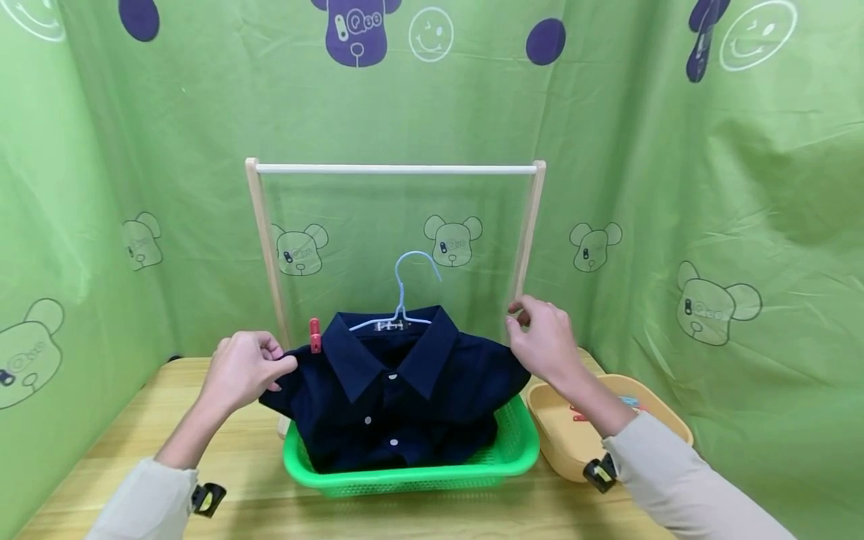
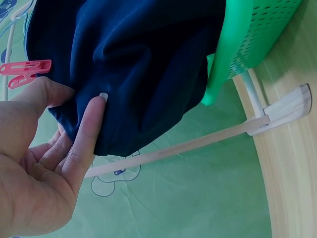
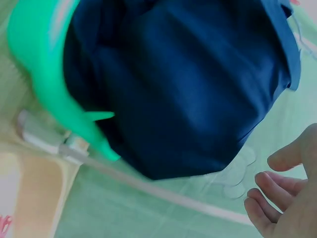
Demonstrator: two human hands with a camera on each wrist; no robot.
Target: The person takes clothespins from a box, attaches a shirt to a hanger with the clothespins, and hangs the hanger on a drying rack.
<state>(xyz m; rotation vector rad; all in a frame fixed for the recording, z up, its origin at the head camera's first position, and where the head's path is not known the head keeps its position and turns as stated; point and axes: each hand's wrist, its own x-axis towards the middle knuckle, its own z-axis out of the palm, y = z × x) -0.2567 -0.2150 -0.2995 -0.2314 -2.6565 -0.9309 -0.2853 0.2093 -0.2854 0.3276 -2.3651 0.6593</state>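
Note:
A dark navy collared shirt [image 1: 466, 379] with white buttons sits bunched in a green basket [image 1: 412, 478]. A light blue wire hanger [image 1: 400, 296] is inside its collar, hook upward. Clipped at the shoulder on the left is a red clothespin [image 1: 315, 336]. My left hand [image 1: 244, 367] pinches the sleeve on that side between thumb and fingers, close to the clothespin [image 2: 29, 69]. Beside the opposite shoulder is my right hand [image 1: 545, 339], and the right wrist view shows its loosely bent fingers [image 3: 270, 191] apart from the cloth, holding nothing.
Behind the basket stands a rack with wooden posts and a white rail [image 1: 398, 169]. At the right, a yellow bin [image 1: 556, 439] contains red clothespins [image 1: 579, 414] and blue ones. Green printed curtains [image 1: 715, 225] surround the wooden table [image 1: 236, 465].

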